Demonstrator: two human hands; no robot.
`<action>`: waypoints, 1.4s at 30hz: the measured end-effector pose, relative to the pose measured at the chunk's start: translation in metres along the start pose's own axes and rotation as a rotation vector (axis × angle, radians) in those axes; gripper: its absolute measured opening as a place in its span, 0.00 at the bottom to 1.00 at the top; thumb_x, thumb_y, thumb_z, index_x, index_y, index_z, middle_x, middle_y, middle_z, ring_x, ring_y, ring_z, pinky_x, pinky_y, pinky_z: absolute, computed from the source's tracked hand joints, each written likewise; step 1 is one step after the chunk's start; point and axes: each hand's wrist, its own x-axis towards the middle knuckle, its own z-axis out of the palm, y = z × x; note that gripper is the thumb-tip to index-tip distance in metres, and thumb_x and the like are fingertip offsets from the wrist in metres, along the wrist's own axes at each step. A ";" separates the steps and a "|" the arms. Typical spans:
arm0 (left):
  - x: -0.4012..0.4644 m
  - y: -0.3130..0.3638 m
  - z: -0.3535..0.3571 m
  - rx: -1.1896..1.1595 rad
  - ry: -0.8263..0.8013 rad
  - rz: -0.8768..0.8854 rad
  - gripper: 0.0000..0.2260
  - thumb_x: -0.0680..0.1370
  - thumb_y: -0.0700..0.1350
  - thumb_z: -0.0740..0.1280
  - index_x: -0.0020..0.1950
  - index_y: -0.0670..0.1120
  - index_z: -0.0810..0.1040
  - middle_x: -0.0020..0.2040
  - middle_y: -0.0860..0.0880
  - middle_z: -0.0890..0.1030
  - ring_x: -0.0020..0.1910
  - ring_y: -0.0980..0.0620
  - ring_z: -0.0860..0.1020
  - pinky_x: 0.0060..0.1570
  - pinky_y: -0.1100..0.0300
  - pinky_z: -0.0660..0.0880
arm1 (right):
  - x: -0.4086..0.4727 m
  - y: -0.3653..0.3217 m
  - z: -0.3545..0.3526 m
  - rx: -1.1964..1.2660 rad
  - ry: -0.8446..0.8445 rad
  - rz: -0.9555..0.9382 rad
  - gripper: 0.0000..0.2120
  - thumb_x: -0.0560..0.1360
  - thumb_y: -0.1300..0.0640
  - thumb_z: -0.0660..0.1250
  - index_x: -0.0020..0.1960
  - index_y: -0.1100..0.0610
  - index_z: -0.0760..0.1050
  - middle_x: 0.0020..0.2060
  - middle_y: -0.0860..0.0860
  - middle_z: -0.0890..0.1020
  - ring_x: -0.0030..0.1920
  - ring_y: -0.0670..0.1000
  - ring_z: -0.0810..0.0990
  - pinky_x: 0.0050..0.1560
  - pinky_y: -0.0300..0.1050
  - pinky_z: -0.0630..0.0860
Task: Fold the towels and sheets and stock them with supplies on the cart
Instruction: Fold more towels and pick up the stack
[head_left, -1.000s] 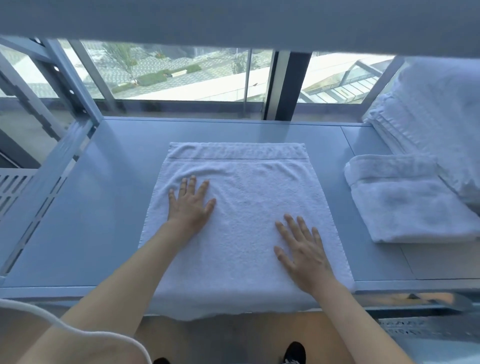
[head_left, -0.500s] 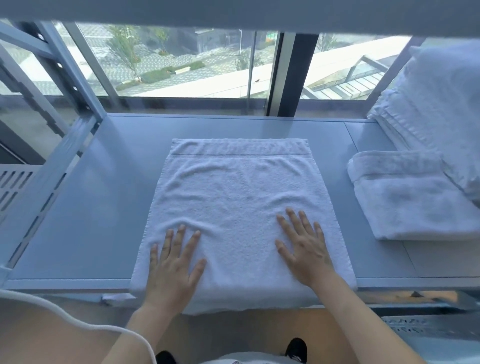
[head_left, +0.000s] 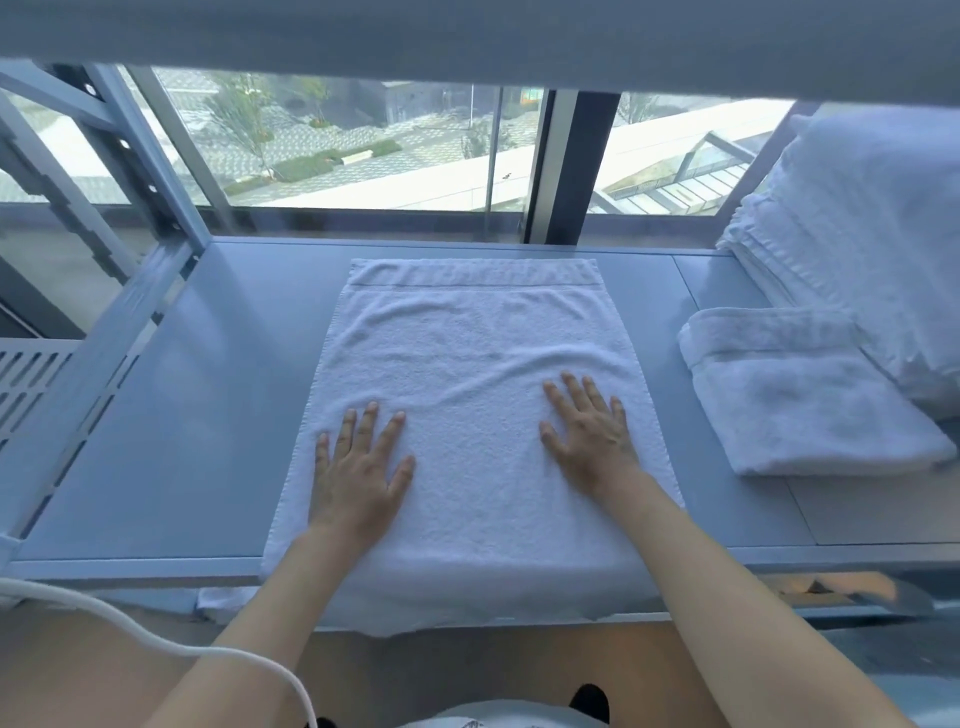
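White towel: L grip, R grip flat on it.

There is one view only, from a wide-angle camera worn on the person's head. It looks forward and steeply down over a grey shelf, close enough that both forearms enter from the bottom edge and the hands, the left hand and the right hand, lie near the middle of the picture. The shelf's near edge runs across the lower third; below it the floor and the tips of dark shoes show, so the camera sits almost over that edge. Beyond the shelf it faces a window. An upper shelf's underside crosses the top. The wide lens bends straight lines toward the sides.
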 end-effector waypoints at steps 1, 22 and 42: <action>0.000 0.000 0.000 -0.011 0.006 0.002 0.29 0.83 0.64 0.49 0.84 0.60 0.49 0.85 0.54 0.44 0.83 0.51 0.43 0.80 0.42 0.40 | -0.005 -0.010 0.000 -0.021 0.022 0.009 0.31 0.83 0.43 0.55 0.84 0.47 0.53 0.84 0.48 0.51 0.83 0.52 0.47 0.80 0.62 0.45; -0.060 0.008 -0.004 -0.083 -0.043 0.283 0.28 0.83 0.57 0.53 0.83 0.49 0.59 0.84 0.47 0.54 0.83 0.45 0.52 0.79 0.39 0.52 | -0.077 -0.131 0.048 0.072 -0.046 -0.201 0.30 0.84 0.42 0.51 0.84 0.46 0.51 0.84 0.45 0.47 0.83 0.49 0.43 0.81 0.57 0.43; -0.111 -0.037 0.001 0.028 0.094 0.172 0.31 0.82 0.66 0.42 0.83 0.56 0.58 0.84 0.56 0.54 0.83 0.51 0.51 0.80 0.43 0.52 | -0.134 0.075 0.005 -0.003 -0.065 -0.326 0.31 0.84 0.36 0.52 0.83 0.40 0.46 0.82 0.38 0.45 0.82 0.42 0.40 0.82 0.47 0.42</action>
